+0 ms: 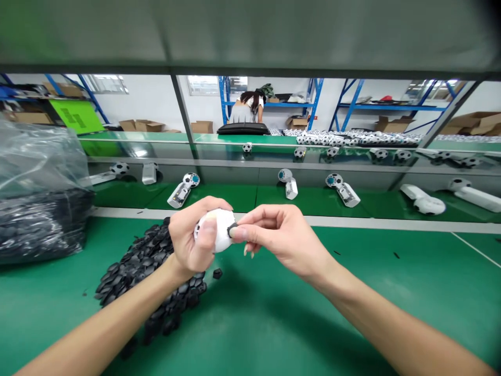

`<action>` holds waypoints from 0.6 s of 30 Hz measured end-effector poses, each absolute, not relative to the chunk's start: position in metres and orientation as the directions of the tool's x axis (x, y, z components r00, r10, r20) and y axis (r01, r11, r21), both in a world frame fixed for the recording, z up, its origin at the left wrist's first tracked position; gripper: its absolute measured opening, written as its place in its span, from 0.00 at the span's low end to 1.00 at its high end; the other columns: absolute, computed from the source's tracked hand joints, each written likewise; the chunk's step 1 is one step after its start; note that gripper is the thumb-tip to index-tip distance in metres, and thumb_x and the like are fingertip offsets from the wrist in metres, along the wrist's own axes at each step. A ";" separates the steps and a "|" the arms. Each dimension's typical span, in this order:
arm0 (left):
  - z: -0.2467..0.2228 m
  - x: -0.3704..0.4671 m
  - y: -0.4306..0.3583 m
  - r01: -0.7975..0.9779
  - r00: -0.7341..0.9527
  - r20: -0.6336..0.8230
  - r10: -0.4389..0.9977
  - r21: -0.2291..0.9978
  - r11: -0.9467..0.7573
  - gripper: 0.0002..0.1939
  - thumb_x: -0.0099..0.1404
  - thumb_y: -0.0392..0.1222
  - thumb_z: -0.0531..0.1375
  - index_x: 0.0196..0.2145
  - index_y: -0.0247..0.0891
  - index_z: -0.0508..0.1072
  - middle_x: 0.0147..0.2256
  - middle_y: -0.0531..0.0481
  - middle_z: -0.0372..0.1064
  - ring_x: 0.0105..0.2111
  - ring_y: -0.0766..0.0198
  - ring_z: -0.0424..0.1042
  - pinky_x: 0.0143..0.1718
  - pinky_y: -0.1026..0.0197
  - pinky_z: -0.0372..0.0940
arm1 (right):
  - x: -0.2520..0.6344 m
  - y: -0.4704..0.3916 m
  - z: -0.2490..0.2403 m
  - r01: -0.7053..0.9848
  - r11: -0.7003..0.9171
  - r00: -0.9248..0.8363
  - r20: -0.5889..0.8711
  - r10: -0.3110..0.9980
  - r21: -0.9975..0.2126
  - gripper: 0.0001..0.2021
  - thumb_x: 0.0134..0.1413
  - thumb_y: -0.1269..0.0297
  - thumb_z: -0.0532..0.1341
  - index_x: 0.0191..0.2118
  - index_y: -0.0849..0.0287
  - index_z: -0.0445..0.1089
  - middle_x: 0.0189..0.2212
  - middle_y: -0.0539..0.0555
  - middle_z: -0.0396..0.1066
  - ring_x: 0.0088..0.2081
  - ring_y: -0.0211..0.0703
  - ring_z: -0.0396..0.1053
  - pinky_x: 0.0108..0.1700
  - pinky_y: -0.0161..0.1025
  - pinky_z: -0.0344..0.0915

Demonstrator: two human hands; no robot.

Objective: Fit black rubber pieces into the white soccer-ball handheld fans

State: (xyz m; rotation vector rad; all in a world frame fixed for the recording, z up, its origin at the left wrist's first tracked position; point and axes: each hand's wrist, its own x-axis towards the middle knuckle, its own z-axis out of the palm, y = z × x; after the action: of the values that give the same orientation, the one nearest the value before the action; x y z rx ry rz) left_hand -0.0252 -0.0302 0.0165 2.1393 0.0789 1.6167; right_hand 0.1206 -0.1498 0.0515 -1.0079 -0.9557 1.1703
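Note:
Wrapped around a white ball-shaped shell [224,235] with a few black patches, my left hand [195,235] is closed, its thumb across the front. My right hand [282,235] pinches a small black piece [232,228] between thumb and fingertips, against the right side of the shell. Below and left of my hands, a heap of black flat pieces [133,271] spreads over the green table [297,324]. One loose black piece [217,273] lies apart, just right of the heap.
A clear plastic bag [43,209] of black pieces stands at the left. Behind the table, a green conveyor belt [235,201] carries several white devices with football-patterned heads [342,189]. Beyond, a person [248,107] bends near many football-patterned balls [352,138]. A shelf panel [250,36] hangs overhead.

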 end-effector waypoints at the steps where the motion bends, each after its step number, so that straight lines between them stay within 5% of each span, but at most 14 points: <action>1: 0.017 -0.025 -0.030 -0.224 0.308 0.911 0.273 0.349 -0.910 0.15 0.74 0.47 0.55 0.36 0.40 0.79 0.26 0.48 0.74 0.21 0.61 0.70 0.20 0.57 0.60 | 0.121 -0.150 0.052 -0.259 0.089 0.141 0.053 0.989 -0.962 0.17 0.34 0.60 0.84 0.29 0.61 0.81 0.24 0.50 0.78 0.24 0.36 0.72 0.31 0.35 0.71; 11: 0.030 -0.029 -0.034 -0.195 0.376 0.926 0.044 0.125 -0.973 0.08 0.69 0.41 0.55 0.38 0.44 0.74 0.26 0.46 0.72 0.22 0.58 0.70 0.23 0.54 0.64 | 0.120 -0.153 0.046 -0.158 0.049 0.102 0.033 0.994 -0.986 0.18 0.36 0.56 0.84 0.25 0.60 0.80 0.23 0.49 0.76 0.26 0.36 0.70 0.31 0.34 0.64; 18: 0.050 -0.034 -0.038 -0.209 0.468 0.879 -0.097 0.003 -0.978 0.06 0.63 0.39 0.56 0.34 0.43 0.74 0.23 0.49 0.73 0.20 0.59 0.73 0.21 0.58 0.65 | 0.120 -0.150 0.038 -0.317 -0.080 0.017 -0.090 0.996 -0.945 0.29 0.24 0.54 0.86 0.25 0.58 0.69 0.22 0.47 0.76 0.26 0.39 0.76 0.33 0.35 0.73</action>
State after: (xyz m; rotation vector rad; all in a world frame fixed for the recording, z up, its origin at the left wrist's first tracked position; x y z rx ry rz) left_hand -0.0345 -0.0380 0.0504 2.5955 -0.2713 1.5429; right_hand 0.1195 -0.1503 0.0378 -1.0426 -0.9043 1.3835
